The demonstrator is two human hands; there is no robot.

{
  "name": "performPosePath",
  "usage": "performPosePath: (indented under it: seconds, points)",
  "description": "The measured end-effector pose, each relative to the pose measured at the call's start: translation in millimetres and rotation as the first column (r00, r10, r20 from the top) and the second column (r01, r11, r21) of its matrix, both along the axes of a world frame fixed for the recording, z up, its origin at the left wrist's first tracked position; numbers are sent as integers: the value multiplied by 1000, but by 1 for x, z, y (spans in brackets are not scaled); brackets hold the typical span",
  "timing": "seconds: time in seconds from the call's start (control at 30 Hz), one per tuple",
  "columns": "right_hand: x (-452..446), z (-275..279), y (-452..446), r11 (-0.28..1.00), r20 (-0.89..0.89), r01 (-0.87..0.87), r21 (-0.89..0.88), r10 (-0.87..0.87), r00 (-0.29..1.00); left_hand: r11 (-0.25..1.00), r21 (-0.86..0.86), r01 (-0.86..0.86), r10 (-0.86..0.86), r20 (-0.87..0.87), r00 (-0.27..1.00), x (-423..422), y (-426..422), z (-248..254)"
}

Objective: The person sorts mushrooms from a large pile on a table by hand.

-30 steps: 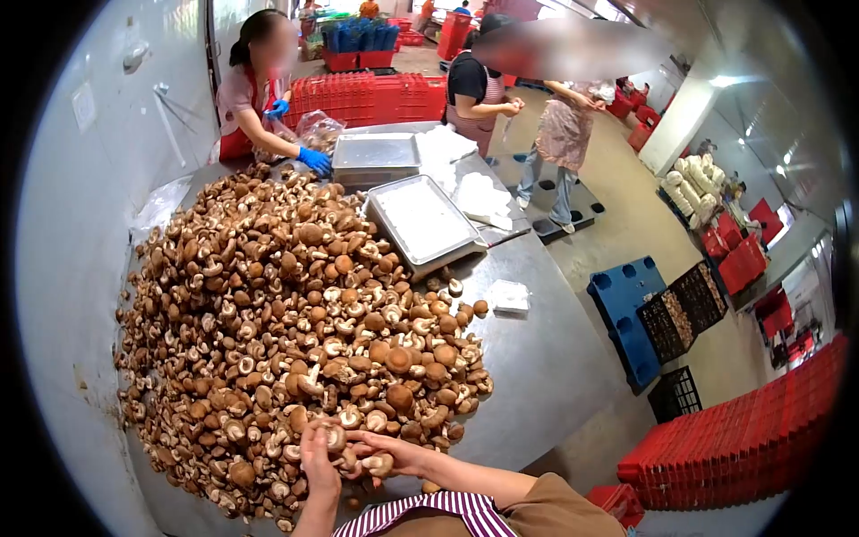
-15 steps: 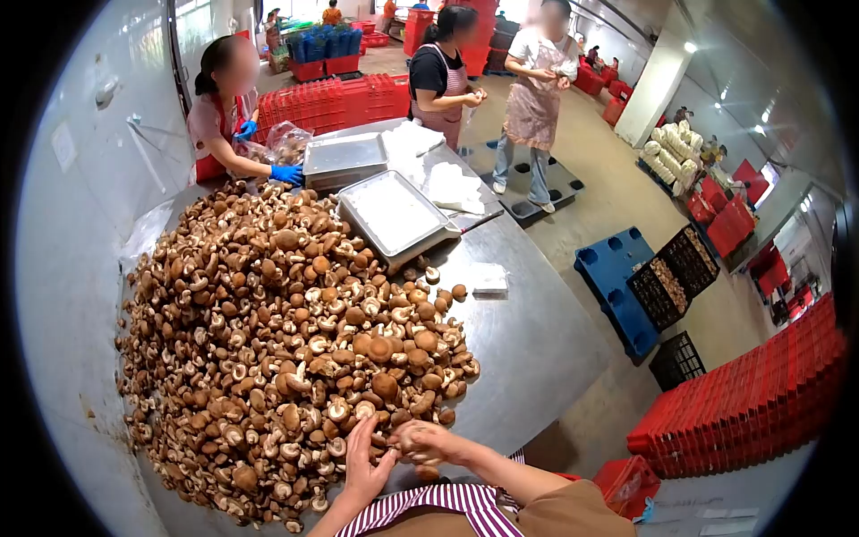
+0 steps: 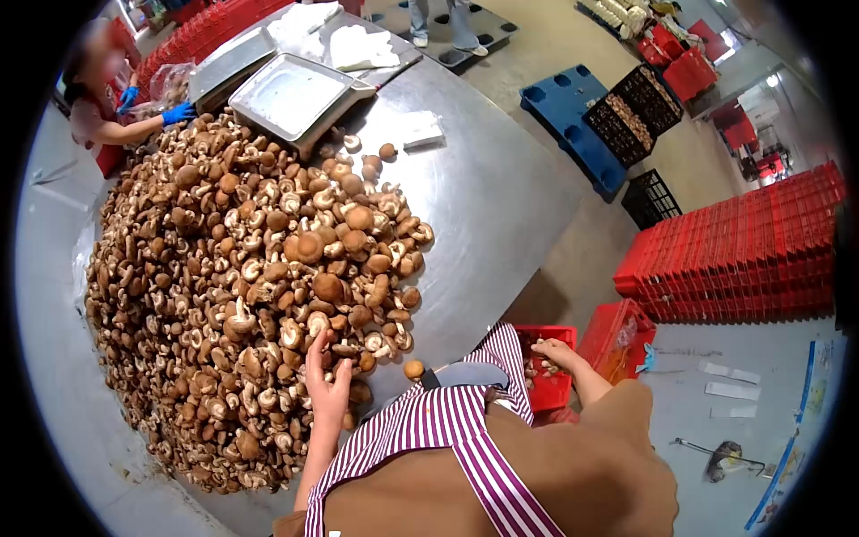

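Note:
A big heap of brown mushrooms (image 3: 224,295) covers the left part of the metal table (image 3: 483,206). At the heap's near right edge is my left hand (image 3: 329,380), its fingers apart and nothing held in it. My right hand (image 3: 559,355) reaches over a red crate (image 3: 550,391) on the floor side of the table, by my striped apron. Small mushroom pieces lie in that crate. Whether my right hand holds anything is too small to make out. One loose mushroom (image 3: 413,369) sits near the table's front edge.
Metal trays (image 3: 291,97) and white cloths (image 3: 362,46) stand at the back. A co-worker in blue gloves (image 3: 179,114) is at the far left. To the right are a blue pallet (image 3: 573,125), black crates (image 3: 619,125), a tall stack of red crates (image 3: 734,255) and another red crate (image 3: 617,340).
My view has turned down and right. My right hand has left the heap's edge and moved right, over the red crate. My left hand stays by the mushrooms, fingers spread.

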State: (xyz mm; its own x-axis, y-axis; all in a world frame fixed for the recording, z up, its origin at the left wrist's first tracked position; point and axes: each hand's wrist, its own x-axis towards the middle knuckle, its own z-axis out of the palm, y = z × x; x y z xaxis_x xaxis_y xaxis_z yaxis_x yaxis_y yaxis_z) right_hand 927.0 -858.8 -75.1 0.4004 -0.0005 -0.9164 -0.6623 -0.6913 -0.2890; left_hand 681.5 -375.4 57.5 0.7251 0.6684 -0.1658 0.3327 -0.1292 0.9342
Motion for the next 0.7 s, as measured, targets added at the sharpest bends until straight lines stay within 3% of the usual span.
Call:
performPosePath:
  seconds: [0.03, 0.07, 0.13, 0.17, 0.2, 0.27, 0.4, 0.43, 0.5, 0.53, 0.6, 0.7]
  points:
    - [2, -22, -25, 998, -7, -28, -52, 28, 1000, 999, 40, 9, -9, -6, 1000, 0, 1, -2]
    - [-1, -29, -38, 973, 129, -138, -183, 163, 978, 997, 78, 18, -17, -10, 1000, 0, 2, -4]
    - [3, -64, -68, 844, 230, -278, -459, 415, 880, 999, 44, 14, -12, -39, 999, 4, 3, 0]
    - [12, -71, -78, 877, 124, -268, -400, 341, 932, 999, 47, 13, -11, -42, 999, 6, 3, 0]
    - [11, -67, -75, 794, 122, -339, -505, 455, 882, 999, 49, 12, -10, -46, 999, 6, 4, 0]
    - [23, -81, -74, 787, 112, -387, -480, 493, 863, 999, 54, 9, -7, -36, 999, 5, 7, -5]
    - [45, -77, -32, 862, 414, -208, -462, 417, 809, 999, 21, -29, 30, -37, 999, 2, 11, -6]
    - [54, -78, -19, 860, 409, -217, -462, 424, 808, 999, 10, -42, 42, -43, 998, 2, 12, -6]
    - [74, -45, 25, 961, 784, -33, -274, 243, 572, 997, 3, -74, 74, -40, 996, -2, 14, -9]
    - [87, -34, 44, 976, 900, -8, -219, 206, 386, 996, -3, -95, 95, -35, 995, -3, 15, -10]
    - [108, 33, 115, 999, 955, 30, 45, -52, 293, 992, 35, -125, 128, -75, 989, -7, 18, -16]
    - [140, 81, 192, 944, 932, -138, 299, -258, 253, 983, 92, -161, 166, -40, 985, -3, 20, -14]
